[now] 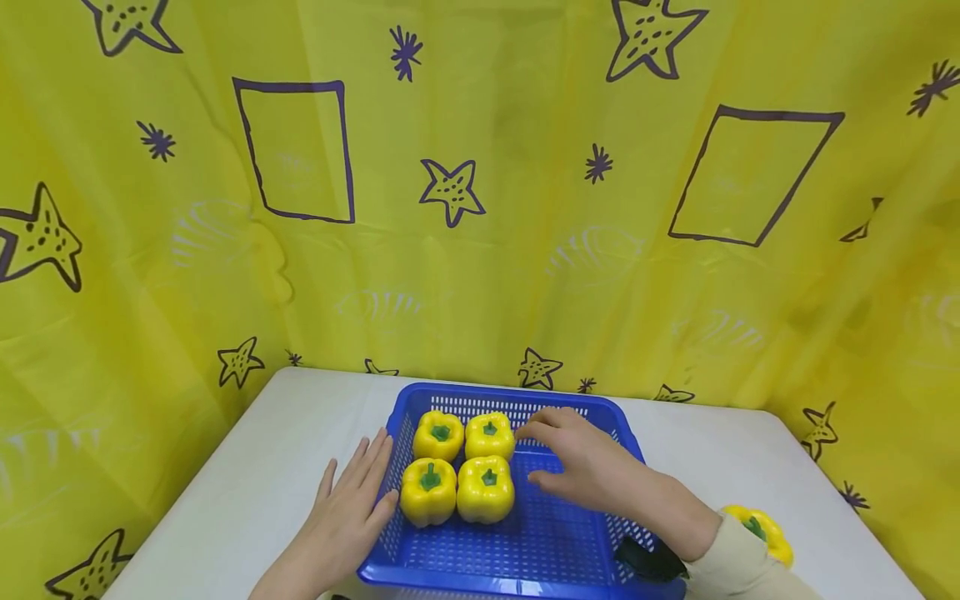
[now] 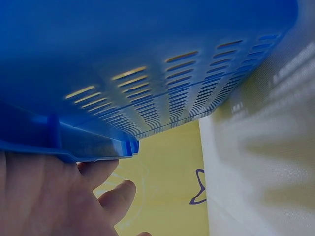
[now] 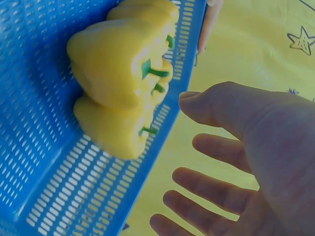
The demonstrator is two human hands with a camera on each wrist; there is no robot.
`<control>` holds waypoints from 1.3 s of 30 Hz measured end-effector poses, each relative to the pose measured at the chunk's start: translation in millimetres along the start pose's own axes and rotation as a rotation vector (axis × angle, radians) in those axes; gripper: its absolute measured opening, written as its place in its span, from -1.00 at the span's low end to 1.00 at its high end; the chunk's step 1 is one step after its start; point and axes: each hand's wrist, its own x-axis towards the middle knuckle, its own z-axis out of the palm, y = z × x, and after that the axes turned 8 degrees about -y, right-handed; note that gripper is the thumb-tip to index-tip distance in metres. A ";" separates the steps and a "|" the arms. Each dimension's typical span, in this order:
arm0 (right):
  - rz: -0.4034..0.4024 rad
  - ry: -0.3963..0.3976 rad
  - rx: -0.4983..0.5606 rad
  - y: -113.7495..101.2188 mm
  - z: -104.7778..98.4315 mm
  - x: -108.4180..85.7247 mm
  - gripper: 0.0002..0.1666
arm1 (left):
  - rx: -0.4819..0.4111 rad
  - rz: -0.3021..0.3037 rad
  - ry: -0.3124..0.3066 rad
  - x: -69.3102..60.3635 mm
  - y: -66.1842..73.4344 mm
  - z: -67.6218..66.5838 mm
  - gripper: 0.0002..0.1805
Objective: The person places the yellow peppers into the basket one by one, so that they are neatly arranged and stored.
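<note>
Several yellow bell peppers [image 1: 486,490] with green stems stand in two rows at the left of a blue perforated basket [image 1: 450,567]. My left hand [image 1: 347,512] rests with straight fingers against the basket's left rim; in the left wrist view the fingers [image 2: 115,199] lie by the rim, beside the slotted wall [image 2: 162,29]. Above the basket, right of the peppers, hovers my right hand [image 1: 588,458], fingers apart and slightly bent, holding nothing. The right wrist view has this hand [image 3: 236,162] spread near the peppers [image 3: 113,64], not touching them.
Another yellow pepper [image 1: 776,542] lies on the white table [image 1: 247,492] to the right of the basket, partly behind the right sleeve [image 1: 738,567]. A dark green object [image 1: 648,560] is at the basket's lower right corner. A yellow patterned curtain [image 1: 495,275] hangs behind the table.
</note>
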 end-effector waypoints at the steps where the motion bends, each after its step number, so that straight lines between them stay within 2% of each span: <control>1: 0.007 0.003 0.001 1.6 -0.9 -2.6 -0.52 | 0.001 -0.001 -0.002 0.0 -0.1 0.1 -0.28; 9: 0.060 0.035 0.011 13.4 -4.8 -22.8 -0.54 | -0.007 -0.008 0.000 -0.6 0.2 0.0 -0.28; 16: 0.144 0.046 0.004 23.1 -4.7 -37.5 -0.51 | -0.004 -0.002 0.003 -0.4 0.9 0.7 -0.28; 39: 0.246 0.053 0.067 51.2 -12.4 -80.9 -0.48 | 0.013 -0.018 0.012 -0.3 1.4 0.8 -0.28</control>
